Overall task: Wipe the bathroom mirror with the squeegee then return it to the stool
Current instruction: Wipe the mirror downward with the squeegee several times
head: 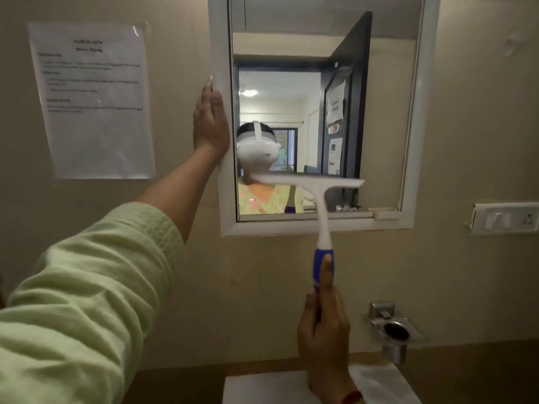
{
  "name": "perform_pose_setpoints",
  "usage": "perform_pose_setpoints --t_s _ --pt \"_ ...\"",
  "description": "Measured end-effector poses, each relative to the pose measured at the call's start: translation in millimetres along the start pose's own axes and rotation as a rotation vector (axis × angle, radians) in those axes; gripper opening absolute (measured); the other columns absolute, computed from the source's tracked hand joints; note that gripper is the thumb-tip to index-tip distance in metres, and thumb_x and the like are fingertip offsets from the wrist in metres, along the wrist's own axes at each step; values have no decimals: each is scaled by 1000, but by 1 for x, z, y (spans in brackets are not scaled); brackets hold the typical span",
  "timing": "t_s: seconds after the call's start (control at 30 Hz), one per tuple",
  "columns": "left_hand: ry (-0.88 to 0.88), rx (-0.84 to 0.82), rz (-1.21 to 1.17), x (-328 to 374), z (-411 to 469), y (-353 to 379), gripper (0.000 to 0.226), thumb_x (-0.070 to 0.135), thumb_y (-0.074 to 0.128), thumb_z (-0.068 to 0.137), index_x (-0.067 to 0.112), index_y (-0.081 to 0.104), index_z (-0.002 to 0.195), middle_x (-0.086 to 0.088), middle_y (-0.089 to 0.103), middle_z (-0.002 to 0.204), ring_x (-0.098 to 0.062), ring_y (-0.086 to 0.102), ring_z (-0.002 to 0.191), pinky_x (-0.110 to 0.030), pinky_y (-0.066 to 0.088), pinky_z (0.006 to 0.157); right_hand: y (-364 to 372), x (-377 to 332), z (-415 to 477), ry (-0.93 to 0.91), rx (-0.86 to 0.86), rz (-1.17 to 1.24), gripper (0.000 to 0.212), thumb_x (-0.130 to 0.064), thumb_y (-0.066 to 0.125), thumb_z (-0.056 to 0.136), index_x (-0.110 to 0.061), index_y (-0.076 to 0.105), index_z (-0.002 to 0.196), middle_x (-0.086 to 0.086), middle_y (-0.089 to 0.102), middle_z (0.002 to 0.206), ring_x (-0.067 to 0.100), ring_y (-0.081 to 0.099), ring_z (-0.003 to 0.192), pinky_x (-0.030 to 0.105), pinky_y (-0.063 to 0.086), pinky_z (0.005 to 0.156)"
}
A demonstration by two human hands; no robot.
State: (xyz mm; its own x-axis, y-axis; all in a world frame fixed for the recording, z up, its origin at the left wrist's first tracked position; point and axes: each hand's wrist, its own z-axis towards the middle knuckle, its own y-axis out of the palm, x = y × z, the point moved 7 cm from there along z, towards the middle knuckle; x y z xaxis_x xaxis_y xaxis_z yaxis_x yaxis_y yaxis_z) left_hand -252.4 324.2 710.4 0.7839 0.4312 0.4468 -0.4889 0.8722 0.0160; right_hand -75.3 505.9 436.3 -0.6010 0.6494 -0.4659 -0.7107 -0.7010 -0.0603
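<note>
Working left to right, I start with the notice [92, 100] taped to the wall at nine o'clock of the mirror [320, 112]: it carries printed lines, but they are too blurred for me to read. My left hand [210, 121] lies flat with fingers released, pressed on the frame's left edge, gripping nothing. The squeegee [319, 196] sits low on the glass, its blade near level and smeared by blur, so it is probably mid-stroke. My right hand [323, 325] is clenched round the blue grip at six o'clock, thumb laid up it. To do this well I'd keep the blade flat, press evenly, and overlap passes. A reflected door paper shows writing, unreadable. The switch [506, 218] sits at three o'clock. The stool is out of sight.
</note>
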Motion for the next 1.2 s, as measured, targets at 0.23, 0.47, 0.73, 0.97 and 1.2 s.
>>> perform_pose_setpoints --t_s 0.23,0.47,0.73,0.97,1.2 --pt "26 8 -4 -2 -2 0 49 38 21 98 16 30 141 -9 36 147 -23 32 135 -25 19 105 -35 -30 149 -217 180 68 52 -23 36 98 -33 15 145 -18 50 90 -1 47 61 12 42 56" --pt "61 44 11 -1 2 -1 46 35 23 99 14 33 139 -12 39 144 -25 35 133 -31 24 107 -37 -53 261 -320 207 31 54 -18 39 98 -29 14 145 -10 46 70 -7 51 59 3 40 52" --pt "67 47 13 5 -1 -3 56 43 19 93 14 33 139 -11 39 145 -25 35 133 -38 26 110 -12 -71 317 -334 140 -50 53 -22 35 100 -28 11 146 13 62 85 20 61 68 41 56 66" --pt "76 45 18 4 -1 -3 50 37 20 97 14 31 140 -10 37 146 -24 32 135 -37 24 111 -10 -73 343 -300 205 -99 52 -24 34 100 -21 14 147 14 63 93 19 62 71 40 57 68" --pt "79 61 20 5 0 -3 44 30 24 100 12 34 139 -11 38 145 -25 34 134 -33 23 109 -2 -73 344 -301 227 -118 54 -24 34 99 -21 10 147 17 63 93 19 61 73 38 56 70"
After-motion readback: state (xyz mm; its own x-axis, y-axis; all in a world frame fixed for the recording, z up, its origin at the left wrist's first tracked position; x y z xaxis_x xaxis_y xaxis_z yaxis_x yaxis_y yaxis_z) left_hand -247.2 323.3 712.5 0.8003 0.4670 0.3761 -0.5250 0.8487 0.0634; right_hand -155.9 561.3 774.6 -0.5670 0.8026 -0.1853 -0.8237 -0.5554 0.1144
